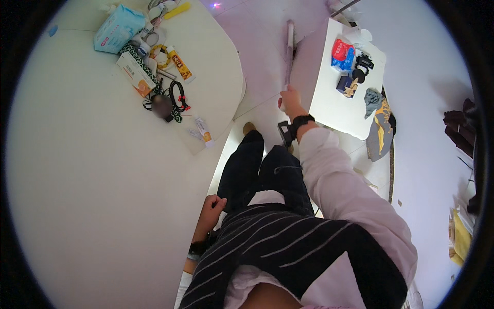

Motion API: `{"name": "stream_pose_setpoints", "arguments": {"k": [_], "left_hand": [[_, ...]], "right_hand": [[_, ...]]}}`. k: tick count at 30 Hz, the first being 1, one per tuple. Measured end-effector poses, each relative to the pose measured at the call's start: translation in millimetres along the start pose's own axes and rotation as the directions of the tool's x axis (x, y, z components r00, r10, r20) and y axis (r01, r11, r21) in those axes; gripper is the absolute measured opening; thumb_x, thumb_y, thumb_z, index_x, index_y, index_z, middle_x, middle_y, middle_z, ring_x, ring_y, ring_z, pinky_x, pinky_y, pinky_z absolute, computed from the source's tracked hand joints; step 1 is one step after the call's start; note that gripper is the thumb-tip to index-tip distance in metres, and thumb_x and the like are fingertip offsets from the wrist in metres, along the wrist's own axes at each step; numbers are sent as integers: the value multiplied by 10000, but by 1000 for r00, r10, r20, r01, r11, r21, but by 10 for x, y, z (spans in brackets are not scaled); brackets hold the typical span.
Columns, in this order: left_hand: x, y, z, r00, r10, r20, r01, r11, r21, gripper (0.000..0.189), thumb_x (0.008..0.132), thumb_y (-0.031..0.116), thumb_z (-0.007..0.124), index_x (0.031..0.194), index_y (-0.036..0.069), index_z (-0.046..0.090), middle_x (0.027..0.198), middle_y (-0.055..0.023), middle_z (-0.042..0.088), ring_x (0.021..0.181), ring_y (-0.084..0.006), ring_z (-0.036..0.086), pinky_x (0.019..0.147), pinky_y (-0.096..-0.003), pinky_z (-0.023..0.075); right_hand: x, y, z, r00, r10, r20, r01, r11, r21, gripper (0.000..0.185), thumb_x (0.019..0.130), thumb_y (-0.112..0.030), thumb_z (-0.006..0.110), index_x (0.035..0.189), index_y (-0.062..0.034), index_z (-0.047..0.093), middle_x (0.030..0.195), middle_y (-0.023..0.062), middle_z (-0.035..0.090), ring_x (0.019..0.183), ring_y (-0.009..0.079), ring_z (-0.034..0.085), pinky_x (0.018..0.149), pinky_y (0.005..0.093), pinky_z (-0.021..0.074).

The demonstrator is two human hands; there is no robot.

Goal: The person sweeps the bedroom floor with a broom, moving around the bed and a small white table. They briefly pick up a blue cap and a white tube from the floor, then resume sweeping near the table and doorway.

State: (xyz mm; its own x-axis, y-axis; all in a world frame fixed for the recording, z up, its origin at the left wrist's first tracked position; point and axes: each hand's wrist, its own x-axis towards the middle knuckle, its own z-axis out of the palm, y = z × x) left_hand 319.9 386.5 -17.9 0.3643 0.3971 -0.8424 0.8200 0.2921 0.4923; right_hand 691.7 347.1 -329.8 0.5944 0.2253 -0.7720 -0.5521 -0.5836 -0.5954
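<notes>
My right hand [290, 99] is stretched forward, its fingers wrapped around a long pale handle [289, 58]. The handle runs away from me over the tiled floor, beside the small white table; what its far end carries is blurred. A black strap with a device [291, 129] circles my right wrist. My left hand [211, 210] hangs by my hip at the edge of the large white table [115, 201]. Its fingers are curled in, and nothing shows in them.
The large table bears a light blue packet [119, 29], an orange-and-white box [136, 75], tubes and cords. On the small table [335, 112] lie a red-and-blue packet [342, 54] and a dark box [343, 85]. A grey-and-yellow bag [380, 135] hangs beside it.
</notes>
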Motion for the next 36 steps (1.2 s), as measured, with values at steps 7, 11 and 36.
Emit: {"name": "stream_pose_setpoints", "arguments": {"k": [7, 11, 36], "left_hand": [[17, 232, -37, 985, 74, 157, -75, 997, 3, 276, 875, 236, 599, 735, 4, 548, 656, -42, 506, 618, -124, 447, 575, -290, 380], [-16, 454, 32, 988, 29, 153, -51, 989, 136, 266, 874, 247, 598, 785, -2, 570, 686, -71, 551, 635, -143, 485, 591, -289, 400], [2690, 2535, 1460, 859, -149, 490, 433, 722, -540, 338, 900, 399, 531, 1005, 79, 552, 798, -68, 626, 556, -94, 454, 450, -223, 361]], "right_hand": [[-959, -240, -391, 967, 245, 76, -256, 927, 274, 554, 859, -51, 541, 1362, -191, 354, 808, 94, 499, 580, 178, 495, 439, 304, 435], [-1096, -285, -495, 945, 297, 133, -325, 849, 416, 402, 890, -97, 543, 1260, -104, 386, 802, 90, 490, 615, 173, 502, 443, 268, 438], [169, -1694, -1002, 740, 396, 544, -148, 885, -442, 430, 773, -343, 699, 940, 3, 505, 656, 106, 581, 494, 195, 573, 422, 321, 465]]}}
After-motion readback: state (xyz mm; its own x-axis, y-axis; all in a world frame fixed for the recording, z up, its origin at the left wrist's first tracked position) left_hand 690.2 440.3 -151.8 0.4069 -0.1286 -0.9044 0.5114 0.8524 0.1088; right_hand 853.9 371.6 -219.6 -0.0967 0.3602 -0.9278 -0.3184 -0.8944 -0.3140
